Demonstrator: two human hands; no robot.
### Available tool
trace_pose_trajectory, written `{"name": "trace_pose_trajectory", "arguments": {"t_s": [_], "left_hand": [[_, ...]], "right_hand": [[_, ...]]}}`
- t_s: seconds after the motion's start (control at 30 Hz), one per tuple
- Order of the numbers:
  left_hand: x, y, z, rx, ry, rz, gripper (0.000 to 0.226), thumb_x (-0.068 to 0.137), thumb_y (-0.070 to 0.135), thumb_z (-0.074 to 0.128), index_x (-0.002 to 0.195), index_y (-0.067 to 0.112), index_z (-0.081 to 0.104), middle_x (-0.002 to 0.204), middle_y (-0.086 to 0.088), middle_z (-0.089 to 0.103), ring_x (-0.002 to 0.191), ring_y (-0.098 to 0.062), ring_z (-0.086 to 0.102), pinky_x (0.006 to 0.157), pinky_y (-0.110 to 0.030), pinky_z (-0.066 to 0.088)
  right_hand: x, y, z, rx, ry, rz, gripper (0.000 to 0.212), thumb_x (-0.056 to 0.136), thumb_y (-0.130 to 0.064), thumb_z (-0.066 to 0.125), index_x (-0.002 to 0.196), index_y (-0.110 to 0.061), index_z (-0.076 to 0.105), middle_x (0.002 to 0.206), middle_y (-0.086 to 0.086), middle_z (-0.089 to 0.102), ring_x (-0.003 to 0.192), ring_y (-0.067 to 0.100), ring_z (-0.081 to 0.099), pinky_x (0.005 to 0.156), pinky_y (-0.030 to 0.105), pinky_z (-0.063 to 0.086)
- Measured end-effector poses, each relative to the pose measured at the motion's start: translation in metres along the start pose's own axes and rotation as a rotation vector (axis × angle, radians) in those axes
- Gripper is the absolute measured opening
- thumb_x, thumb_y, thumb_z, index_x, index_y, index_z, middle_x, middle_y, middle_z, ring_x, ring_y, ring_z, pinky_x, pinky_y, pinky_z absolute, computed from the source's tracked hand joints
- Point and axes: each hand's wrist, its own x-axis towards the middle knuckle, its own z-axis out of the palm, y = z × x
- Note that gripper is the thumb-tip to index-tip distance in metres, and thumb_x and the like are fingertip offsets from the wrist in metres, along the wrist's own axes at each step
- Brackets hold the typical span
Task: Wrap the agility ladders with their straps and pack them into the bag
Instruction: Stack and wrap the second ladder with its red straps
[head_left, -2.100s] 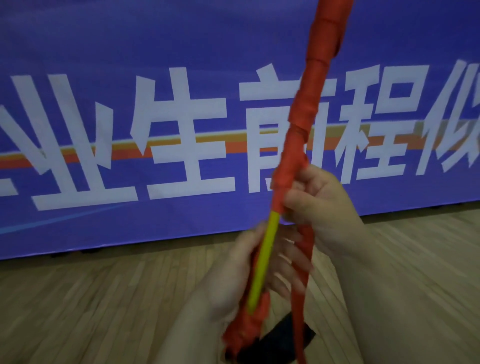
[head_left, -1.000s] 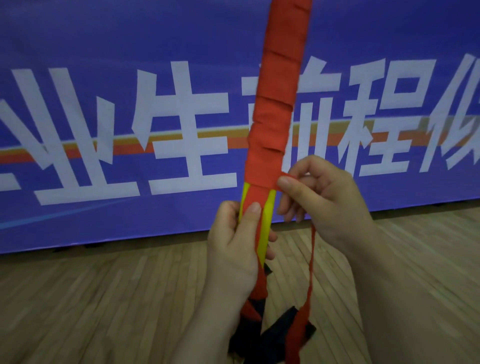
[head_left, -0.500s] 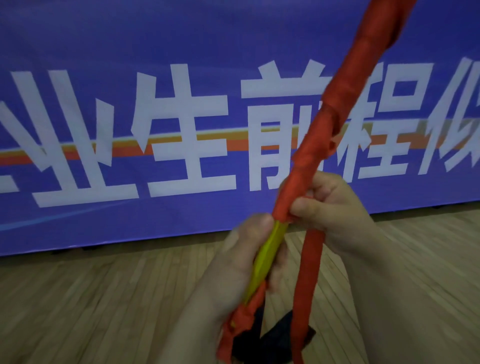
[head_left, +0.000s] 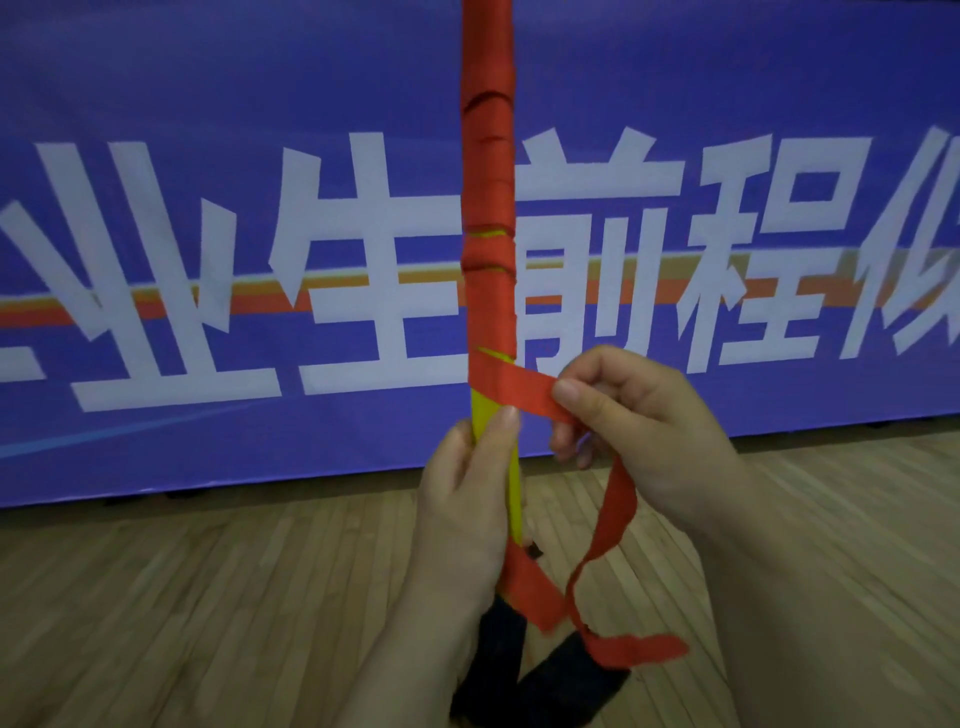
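Note:
A bundled agility ladder (head_left: 488, 218) stands upright in front of me, its yellow rungs (head_left: 511, 478) mostly covered by coils of red strap. My left hand (head_left: 467, 519) grips the bare yellow part low down, thumb along the rungs. My right hand (head_left: 634, 431) pinches the loose red strap (head_left: 524, 392) just right of the bundle, pulled out flat from the lowest coil. The rest of the strap hangs down in a twist to the floor (head_left: 639, 649). Dark strap ends (head_left: 498, 654) dangle below my left hand. No bag is in view.
A large blue banner (head_left: 208, 156) with white characters stands close behind the ladder. Wooden plank flooring (head_left: 182, 597) runs below it on both sides of my arms.
The bundle has swung from a rightward tilt back to upright. My right hand has drawn the strap out flat to the right, one coil lower than a second ago.

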Motion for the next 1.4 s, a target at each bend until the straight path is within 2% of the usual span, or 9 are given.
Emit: {"name": "trace_pose_trajectory", "arguments": {"t_s": [0.23, 0.33, 0.47, 0.6, 0.73, 0.87, 0.97, 1.2, 1.4], "left_hand": [[-0.007, 0.004, -0.018, -0.492, -0.796, -0.233, 0.031, 0.074, 0.034, 0.071, 0.077, 0.010, 0.052, 0.052, -0.004, 0.044, 0.035, -0.011, 0.041, 0.037, -0.021, 0.024], [-0.004, 0.013, -0.022, -0.130, -0.547, -0.134, 0.026, 0.072, 0.036, 0.069, 0.080, 0.012, 0.062, 0.068, -0.013, 0.060, 0.056, -0.021, 0.057, 0.049, -0.026, 0.047], [-0.003, 0.010, -0.009, 0.544, -0.077, 0.166, 0.035, 0.069, 0.043, 0.076, 0.084, 0.027, 0.050, 0.063, 0.010, 0.051, 0.051, -0.005, 0.050, 0.045, -0.022, 0.045], [-0.003, 0.001, 0.002, 0.462, 0.100, 0.185, 0.022, 0.076, 0.017, 0.069, 0.077, 0.017, 0.047, 0.057, 0.007, 0.045, 0.046, -0.005, 0.042, 0.043, -0.017, 0.037], [0.001, 0.001, -0.005, 0.192, -0.041, 0.077, 0.018, 0.063, 0.013, 0.060, 0.076, 0.007, 0.051, 0.055, -0.005, 0.038, 0.043, -0.016, 0.037, 0.042, -0.028, 0.034], [-0.009, 0.000, -0.005, -0.400, -0.540, -0.137, 0.019, 0.058, 0.005, 0.059, 0.075, 0.008, 0.050, 0.052, -0.006, 0.038, 0.031, -0.009, 0.032, 0.037, -0.015, 0.028], [-0.011, 0.000, -0.008, -0.458, -0.718, -0.151, 0.018, 0.063, 0.008, 0.059, 0.081, 0.007, 0.057, 0.057, -0.008, 0.047, 0.038, -0.014, 0.044, 0.044, -0.018, 0.037], [-0.009, -0.010, 0.010, 0.353, -0.135, 0.096, 0.022, 0.079, 0.035, 0.067, 0.097, 0.030, 0.055, 0.081, 0.007, 0.066, 0.068, -0.006, 0.062, 0.061, -0.032, 0.054], [-0.008, -0.013, 0.013, 0.465, 0.181, 0.203, 0.026, 0.074, 0.028, 0.074, 0.082, 0.025, 0.050, 0.065, 0.008, 0.056, 0.057, -0.006, 0.053, 0.052, -0.029, 0.046]], "right_hand": [[0.007, -0.001, 0.007, 0.444, -0.292, -0.028, 0.036, 0.076, -0.023, 0.070, 0.105, -0.004, 0.061, 0.044, -0.012, 0.050, 0.034, -0.004, 0.040, 0.036, 0.010, 0.033], [0.003, -0.015, 0.007, 0.349, -0.149, -0.096, 0.012, 0.078, -0.009, 0.057, 0.086, -0.004, 0.064, 0.049, -0.005, 0.063, 0.040, 0.002, 0.058, 0.043, 0.011, 0.046], [0.007, -0.010, 0.011, -0.316, 0.214, -0.188, 0.036, 0.081, -0.049, 0.063, 0.078, -0.014, 0.067, 0.051, 0.000, 0.055, 0.046, 0.015, 0.048, 0.048, 0.034, 0.046], [0.002, -0.014, 0.016, -0.297, 0.173, -0.171, 0.026, 0.078, -0.047, 0.057, 0.079, -0.020, 0.059, 0.049, 0.002, 0.052, 0.041, 0.011, 0.046, 0.044, 0.024, 0.041], [-0.006, -0.013, 0.008, -0.056, 0.039, -0.019, 0.017, 0.084, -0.025, 0.058, 0.076, -0.010, 0.055, 0.046, 0.004, 0.058, 0.040, 0.011, 0.053, 0.044, 0.013, 0.042], [-0.006, -0.018, 0.003, 0.179, -0.107, 0.061, 0.025, 0.074, -0.025, 0.064, 0.081, -0.004, 0.054, 0.039, 0.016, 0.046, 0.031, 0.009, 0.046, 0.040, 0.015, 0.041], [-0.007, -0.023, -0.005, 0.268, -0.273, 0.093, 0.031, 0.074, -0.020, 0.068, 0.103, -0.014, 0.064, 0.047, 0.028, 0.042, 0.028, 0.005, 0.040, 0.037, 0.012, 0.038], [0.000, -0.011, 0.001, -0.403, 0.270, -0.069, 0.027, 0.078, -0.043, 0.069, 0.082, -0.017, 0.068, 0.053, -0.004, 0.058, 0.050, 0.017, 0.055, 0.054, 0.041, 0.054], [-0.012, -0.012, 0.010, -0.391, 0.141, -0.102, 0.024, 0.083, -0.049, 0.053, 0.084, -0.025, 0.057, 0.052, -0.002, 0.060, 0.044, 0.009, 0.054, 0.047, 0.026, 0.048]]}}
